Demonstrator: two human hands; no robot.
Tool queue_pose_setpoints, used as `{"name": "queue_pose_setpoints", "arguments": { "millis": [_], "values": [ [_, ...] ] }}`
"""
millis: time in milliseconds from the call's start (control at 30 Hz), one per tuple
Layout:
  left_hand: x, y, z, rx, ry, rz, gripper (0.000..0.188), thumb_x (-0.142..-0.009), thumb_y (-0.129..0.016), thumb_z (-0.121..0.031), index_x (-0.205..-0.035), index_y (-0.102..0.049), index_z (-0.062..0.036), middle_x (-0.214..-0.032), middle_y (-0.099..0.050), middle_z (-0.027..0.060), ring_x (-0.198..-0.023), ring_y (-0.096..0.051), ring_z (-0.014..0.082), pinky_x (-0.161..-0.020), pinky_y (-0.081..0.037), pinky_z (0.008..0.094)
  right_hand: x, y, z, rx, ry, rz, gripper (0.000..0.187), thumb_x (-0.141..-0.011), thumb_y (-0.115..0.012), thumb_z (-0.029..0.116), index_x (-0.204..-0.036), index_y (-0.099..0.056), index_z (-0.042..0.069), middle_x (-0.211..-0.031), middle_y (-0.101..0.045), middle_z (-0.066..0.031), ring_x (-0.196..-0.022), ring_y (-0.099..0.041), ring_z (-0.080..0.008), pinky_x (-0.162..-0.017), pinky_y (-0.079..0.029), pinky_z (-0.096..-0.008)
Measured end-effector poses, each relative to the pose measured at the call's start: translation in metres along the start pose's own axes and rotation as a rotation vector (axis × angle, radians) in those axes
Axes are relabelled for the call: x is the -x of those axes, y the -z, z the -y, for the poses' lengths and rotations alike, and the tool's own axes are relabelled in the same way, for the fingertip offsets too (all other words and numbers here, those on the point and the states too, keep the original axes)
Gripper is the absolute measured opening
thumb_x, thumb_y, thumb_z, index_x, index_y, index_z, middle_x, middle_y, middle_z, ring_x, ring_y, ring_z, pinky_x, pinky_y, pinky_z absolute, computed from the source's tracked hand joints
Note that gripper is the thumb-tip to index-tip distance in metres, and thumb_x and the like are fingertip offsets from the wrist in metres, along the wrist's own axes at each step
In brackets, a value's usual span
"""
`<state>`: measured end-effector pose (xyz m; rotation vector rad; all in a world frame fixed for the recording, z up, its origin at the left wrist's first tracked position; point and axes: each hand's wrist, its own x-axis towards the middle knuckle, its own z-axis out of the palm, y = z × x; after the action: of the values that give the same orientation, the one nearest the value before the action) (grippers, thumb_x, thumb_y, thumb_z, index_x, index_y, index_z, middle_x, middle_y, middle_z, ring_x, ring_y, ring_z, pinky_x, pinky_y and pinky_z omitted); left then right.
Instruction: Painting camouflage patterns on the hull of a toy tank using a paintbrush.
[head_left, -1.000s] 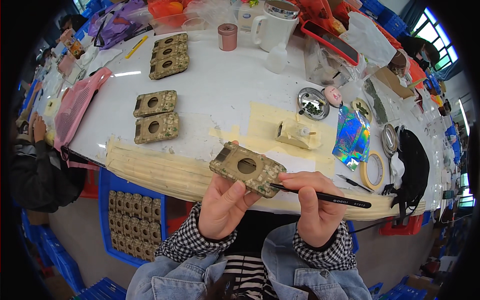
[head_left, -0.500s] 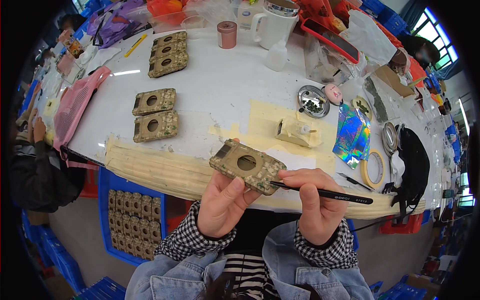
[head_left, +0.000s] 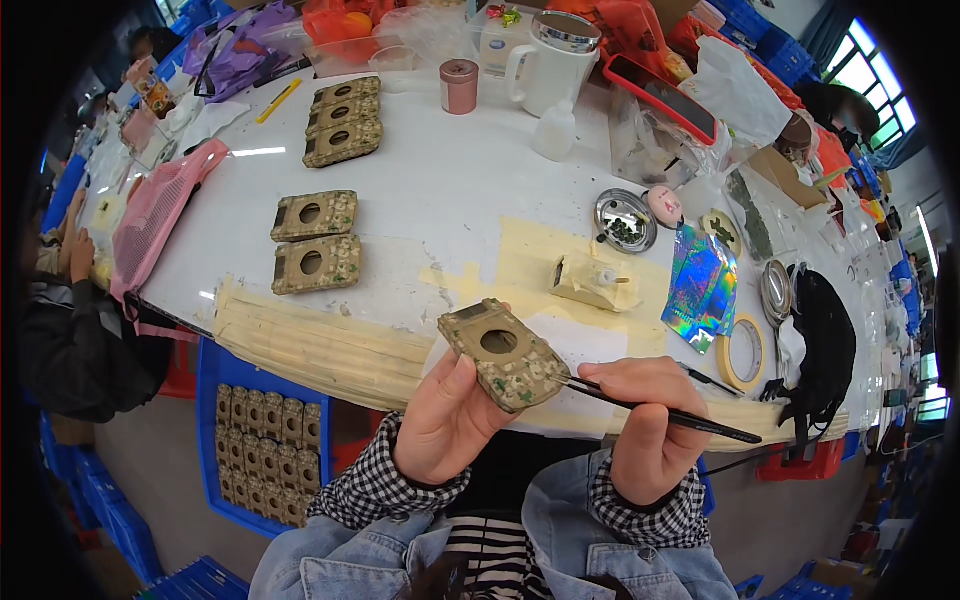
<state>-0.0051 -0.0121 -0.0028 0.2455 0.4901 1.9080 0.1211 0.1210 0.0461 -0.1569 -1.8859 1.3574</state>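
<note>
My left hand (head_left: 445, 415) grips a camouflage-painted toy tank hull (head_left: 535, 368) by its near left side, thumb on top. The hull is tilted, and a round hole opens in its upper face. In my right hand (head_left: 655, 425) is a pair of black tweezers (head_left: 665, 412), pinched between thumb and fingers. Their thin tips touch or nearly touch the hull's right edge; whether anything sits between them is too small to tell. A round metal dish (head_left: 627, 222) of small dark green pieces lies beyond my right hand.
More hulls stand on the table in a pair (head_left: 316, 264) and a stack-like row (head_left: 343, 120). A taped block (head_left: 592, 282), holographic sheets (head_left: 700, 285), a tape roll (head_left: 742, 355) and a black bag (head_left: 825, 340) lie rightward. A blue crate (head_left: 212, 440) of hulls sits below left.
The hull has turned in my left hand, its right end swinging toward me. The tweezers' rear end has dropped and their tips have shifted slightly right and down. The view has tilted a little.
</note>
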Motion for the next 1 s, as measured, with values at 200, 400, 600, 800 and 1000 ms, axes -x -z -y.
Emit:
{"name": "queue_pose_setpoints", "arguments": {
  "millis": [200, 400, 600, 800, 1000],
  "values": [
    [0.000, 0.002, 0.003, 0.061, 0.037, 0.035, 0.058, -0.100, -0.034, -0.032, -0.146, -0.011, -0.0044, -0.149, -0.023, 0.0138, -0.133, -0.034, 0.0294, -0.104, -0.043, 0.0354, -0.001, 0.002, 0.005, 0.039, 0.042, 0.042, 0.023, -0.092, -0.058, 0.018, -0.098, -0.065, -0.004, -0.097, -0.066, -0.0187, -0.090, -0.064, -0.0261, -0.079, -0.051, -0.0321],
    [0.000, 0.002, 0.004, 0.085, 0.038, 0.040, 0.056, -0.101, -0.033, -0.032, -0.146, -0.013, -0.0044, -0.150, -0.019, 0.0125, -0.133, -0.034, 0.0300, -0.105, -0.042, 0.0359, 0.001, 0.000, 0.003, 0.009, 0.060, 0.051, 0.024, -0.090, -0.061, 0.018, -0.099, -0.065, -0.004, -0.096, -0.066, -0.0178, -0.090, -0.064, -0.0262, -0.078, -0.051, -0.0325],
    [0.001, 0.003, 0.004, 0.088, 0.059, 0.044, 0.057, -0.101, -0.031, -0.033, -0.146, -0.011, -0.0041, -0.148, -0.023, 0.0143, -0.131, -0.038, 0.0308, -0.104, -0.043, 0.0374, 0.003, 0.002, 0.001, -0.003, 0.079, 0.014, 0.025, -0.091, -0.059, 0.019, -0.101, -0.063, -0.004, -0.093, -0.065, -0.0161, -0.085, -0.063, -0.0242, -0.075, -0.050, -0.0313],
    [0.002, 0.006, 0.004, 0.218, 0.094, 0.083, 0.060, -0.100, -0.029, -0.039, -0.145, -0.013, -0.0024, -0.141, -0.029, 0.0285, -0.125, -0.043, 0.0371, -0.095, -0.051, 0.0411, -0.003, 0.014, -0.004, 0.323, 0.077, -0.153, 0.012, -0.092, -0.052, 0.006, -0.100, -0.058, -0.001, -0.089, -0.061, -0.0133, -0.083, -0.058, -0.0217, -0.078, -0.043, -0.0295],
    [0.001, 0.008, 0.007, 0.475, 0.088, 0.162, 0.059, -0.100, -0.027, -0.039, -0.144, -0.017, -0.0008, -0.138, -0.029, 0.0344, -0.121, -0.047, 0.0397, -0.094, -0.052, 0.0437, -0.028, 0.029, -0.020, 0.781, 0.064, -0.161, 0.009, -0.082, -0.062, -0.001, -0.092, -0.063, 0.000, -0.078, -0.057, -0.0112, -0.071, -0.054, -0.0240, -0.067, -0.043, -0.0310]
  ]
}}
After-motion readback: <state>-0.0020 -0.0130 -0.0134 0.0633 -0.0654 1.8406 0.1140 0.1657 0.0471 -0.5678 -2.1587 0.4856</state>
